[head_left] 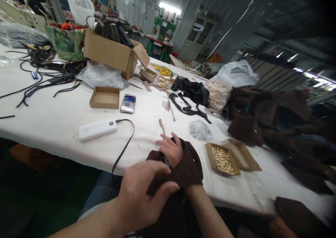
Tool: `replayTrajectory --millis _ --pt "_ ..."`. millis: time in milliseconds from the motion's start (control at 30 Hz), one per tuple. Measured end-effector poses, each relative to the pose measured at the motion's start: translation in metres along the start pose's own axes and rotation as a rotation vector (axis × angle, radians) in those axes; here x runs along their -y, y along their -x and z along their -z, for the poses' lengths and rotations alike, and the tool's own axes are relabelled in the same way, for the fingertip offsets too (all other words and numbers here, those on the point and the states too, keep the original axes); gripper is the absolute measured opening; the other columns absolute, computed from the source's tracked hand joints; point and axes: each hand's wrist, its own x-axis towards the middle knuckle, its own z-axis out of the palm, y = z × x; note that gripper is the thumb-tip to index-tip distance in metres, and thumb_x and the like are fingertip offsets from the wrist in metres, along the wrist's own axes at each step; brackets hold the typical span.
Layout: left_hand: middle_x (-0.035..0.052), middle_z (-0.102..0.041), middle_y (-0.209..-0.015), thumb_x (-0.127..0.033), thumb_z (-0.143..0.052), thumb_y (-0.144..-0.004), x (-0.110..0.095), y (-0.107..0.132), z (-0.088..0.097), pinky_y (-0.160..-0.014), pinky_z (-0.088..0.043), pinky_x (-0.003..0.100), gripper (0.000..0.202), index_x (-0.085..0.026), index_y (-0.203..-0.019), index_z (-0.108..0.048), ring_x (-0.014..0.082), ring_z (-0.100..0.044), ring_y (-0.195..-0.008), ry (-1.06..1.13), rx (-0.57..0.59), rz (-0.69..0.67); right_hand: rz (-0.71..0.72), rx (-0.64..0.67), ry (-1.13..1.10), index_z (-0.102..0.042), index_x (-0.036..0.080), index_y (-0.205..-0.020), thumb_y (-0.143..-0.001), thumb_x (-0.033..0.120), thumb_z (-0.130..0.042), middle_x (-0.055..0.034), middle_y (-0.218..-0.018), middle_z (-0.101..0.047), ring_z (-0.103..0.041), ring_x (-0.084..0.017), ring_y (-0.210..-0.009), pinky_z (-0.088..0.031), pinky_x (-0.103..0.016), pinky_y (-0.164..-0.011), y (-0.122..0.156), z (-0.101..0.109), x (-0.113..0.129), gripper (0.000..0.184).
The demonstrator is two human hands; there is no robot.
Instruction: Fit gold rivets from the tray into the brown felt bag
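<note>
You are clamping the brown pouch (189, 168) at the table's (52, 119) near edge in your left hand (141, 192), your right hand (172, 148) resting on it, its grip unclear, and the next move likely needs the cloth taut.

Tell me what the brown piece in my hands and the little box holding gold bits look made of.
Brown piece: soft matte fabric, perhaps suede; it drapes limply. Box: plain brown cardboard, flaps folded open. Gold bits: shiny, probably metal.

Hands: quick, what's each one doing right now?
Left hand: closed on the brown fabric.
Right hand: on the fabric; grip cannot be told.
</note>
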Motion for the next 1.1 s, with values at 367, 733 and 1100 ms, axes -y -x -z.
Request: replayTrajectory --millis 367,733,1100 --pt "0.0074 -0.061 -0.170 -0.013 -0.074 -0.102 0.044 0.026 -0.004 -0.135 -0.051 0.048 0.076 -0.031 -0.171 -0.046 0.0257 -0.059 -0.157 0.068 0.389 0.255 -0.081 -0.505 0.162 -0.071 0.025 -0.120 -0.112 0.006 -0.058 -0.0040 -0.129 -0.086 -0.084 -0.021 -0.115 -0.043 -0.045 -0.107 0.075 0.036 0.062 0.025" --pt "0.0016 -0.085 -0.130 -0.016 -0.074 -0.103 0.031 0.037 -0.017 -0.106 -0.069 0.030 0.046 -0.032 -0.146 -0.067 0.0204 -0.083 -0.114 -0.002 0.174 0.046 -0.148 -0.623 0.190 -0.067 0.025 -0.114 -0.113 0.005 -0.056 -0.0036 -0.129 -0.086 -0.086 -0.023 -0.112 -0.042 -0.046 -0.099 0.095 0.053 0.081 0.024" --pt "0.0074 -0.083 -0.114 0.003 -0.048 -0.104 0.019 0.016 -0.014 -0.086 -0.060 0.036 0.052 -0.018 -0.149 -0.065 0.0195 -0.075 -0.096 0.080 0.241 -0.184 -0.088 -0.785 0.116 -0.070 0.017 -0.104 -0.113 0.004 -0.057 -0.0089 -0.121 -0.088 -0.086 -0.022 -0.113 -0.051 -0.044 -0.106 0.097 0.066 0.094 0.020"
